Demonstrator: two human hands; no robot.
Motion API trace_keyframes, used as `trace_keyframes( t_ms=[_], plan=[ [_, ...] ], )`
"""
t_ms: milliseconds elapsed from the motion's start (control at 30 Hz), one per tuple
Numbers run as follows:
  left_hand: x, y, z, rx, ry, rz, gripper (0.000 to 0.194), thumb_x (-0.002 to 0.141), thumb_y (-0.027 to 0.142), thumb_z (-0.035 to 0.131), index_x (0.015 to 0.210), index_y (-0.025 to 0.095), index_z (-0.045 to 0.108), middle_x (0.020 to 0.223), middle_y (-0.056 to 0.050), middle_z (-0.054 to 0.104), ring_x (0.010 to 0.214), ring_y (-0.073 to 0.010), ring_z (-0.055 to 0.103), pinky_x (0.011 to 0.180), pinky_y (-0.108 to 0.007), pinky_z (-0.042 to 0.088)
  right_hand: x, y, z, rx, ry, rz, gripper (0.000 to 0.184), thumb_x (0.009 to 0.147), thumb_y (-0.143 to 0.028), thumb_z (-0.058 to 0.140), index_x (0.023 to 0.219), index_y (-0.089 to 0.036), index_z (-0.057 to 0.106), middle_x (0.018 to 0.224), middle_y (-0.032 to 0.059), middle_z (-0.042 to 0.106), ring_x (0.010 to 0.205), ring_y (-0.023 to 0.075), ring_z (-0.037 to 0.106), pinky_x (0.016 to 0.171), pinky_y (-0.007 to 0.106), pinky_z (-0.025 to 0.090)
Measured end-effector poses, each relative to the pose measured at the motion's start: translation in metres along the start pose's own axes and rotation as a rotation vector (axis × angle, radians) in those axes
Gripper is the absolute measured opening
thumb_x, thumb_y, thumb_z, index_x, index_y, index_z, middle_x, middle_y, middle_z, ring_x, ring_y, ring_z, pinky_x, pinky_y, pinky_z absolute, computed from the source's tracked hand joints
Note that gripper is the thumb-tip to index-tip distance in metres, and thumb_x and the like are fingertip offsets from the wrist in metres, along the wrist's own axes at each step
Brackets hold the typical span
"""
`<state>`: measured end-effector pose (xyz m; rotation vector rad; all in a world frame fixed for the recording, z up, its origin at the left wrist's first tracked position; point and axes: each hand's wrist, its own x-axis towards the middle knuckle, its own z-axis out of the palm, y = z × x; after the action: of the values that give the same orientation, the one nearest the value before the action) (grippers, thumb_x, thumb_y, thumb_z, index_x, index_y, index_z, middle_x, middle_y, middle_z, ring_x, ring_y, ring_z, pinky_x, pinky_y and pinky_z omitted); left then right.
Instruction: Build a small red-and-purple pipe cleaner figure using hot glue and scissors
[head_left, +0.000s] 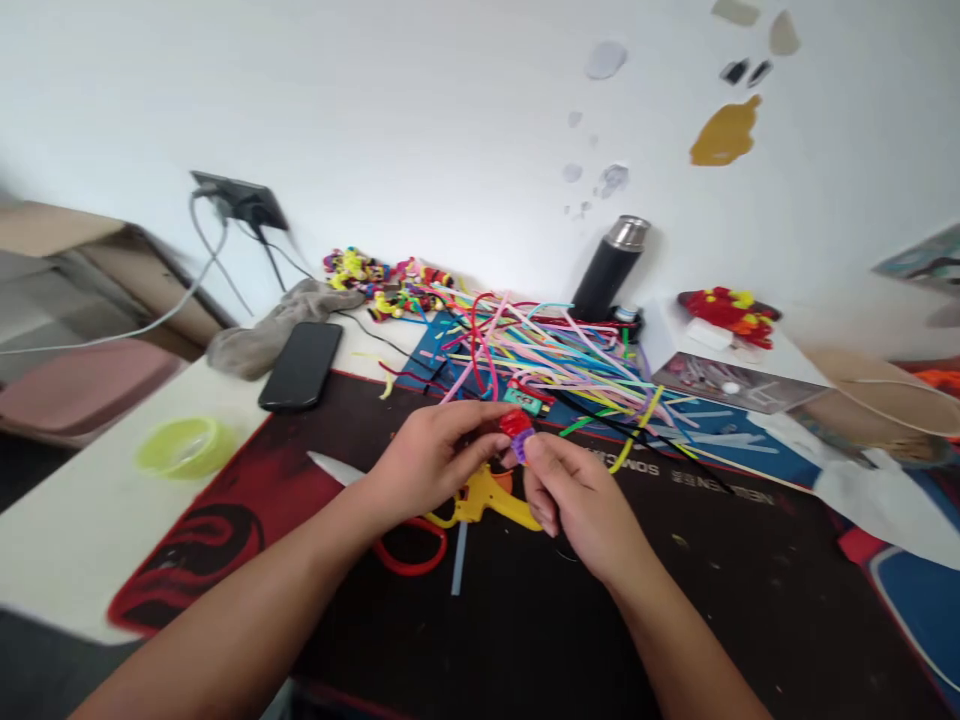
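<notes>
A small red and purple piece of fuzzy pipe cleaner (517, 428) is held up between my two hands over the dark mat. My right hand (574, 490) pinches its purple lower part between thumb and fingers. From the other side, my left hand (442, 455) has its thumb and forefinger closed at the red part. Just beneath the hands lies a yellow glue gun (480, 495), with a pale glue stick (459, 560) poking out toward me. Red-handled scissors (412, 550) lie under my left wrist, their blade pointing left.
Loose coloured pipe cleaners (525, 340) heap behind my hands. A black thermos (611, 265) stands by the wall, beside a white box (664, 340). Finished-looking fuzzy pieces (360, 270) pile at the back left. A phone (302, 366) and yellow-green bowl (186, 447) sit left.
</notes>
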<state>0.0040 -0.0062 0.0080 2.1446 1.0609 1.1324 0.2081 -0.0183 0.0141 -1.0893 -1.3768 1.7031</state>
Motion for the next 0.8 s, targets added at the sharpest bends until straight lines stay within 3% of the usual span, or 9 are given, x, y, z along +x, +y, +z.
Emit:
trace_keyframes(
  t_ms=[200,633,800],
  plan=[
    [-0.003,-0.013,0.008,0.006,-0.002,-0.017,0.032,0.11,0.03,0.064,0.138,0.021,0.077,0.117,-0.01,0.087,0.095,-0.0209,0.082,0.085,-0.028,0.063,0.0,0.013,-0.007,-0.054,0.052,-0.005,0.063,0.096,-0.083,0.065,0.086,-0.021,0.062,0.049,-0.0086,0.045,0.041,0.0108,0.038,0.045,0.027,0.03],
    [-0.004,-0.013,0.01,-0.034,-0.032,-0.055,0.036,0.109,0.03,0.065,0.142,0.021,0.075,0.115,-0.009,0.086,0.093,-0.0196,0.08,0.088,-0.028,0.06,0.0,0.017,-0.008,-0.05,0.061,-0.019,0.057,0.1,-0.078,0.065,0.086,-0.022,0.061,0.051,-0.0078,0.046,0.043,0.0112,0.04,0.046,0.027,0.032],
    [-0.007,-0.011,-0.007,0.136,-0.001,-0.2,0.045,0.109,0.033,0.065,0.152,0.024,0.068,0.103,-0.003,0.083,0.082,-0.0177,0.074,0.075,-0.026,0.055,-0.001,0.012,-0.008,-0.022,0.081,-0.024,0.058,0.097,-0.079,0.068,0.092,-0.021,0.066,0.051,-0.0081,0.045,0.043,0.0118,0.039,0.046,0.027,0.031]
  ],
)
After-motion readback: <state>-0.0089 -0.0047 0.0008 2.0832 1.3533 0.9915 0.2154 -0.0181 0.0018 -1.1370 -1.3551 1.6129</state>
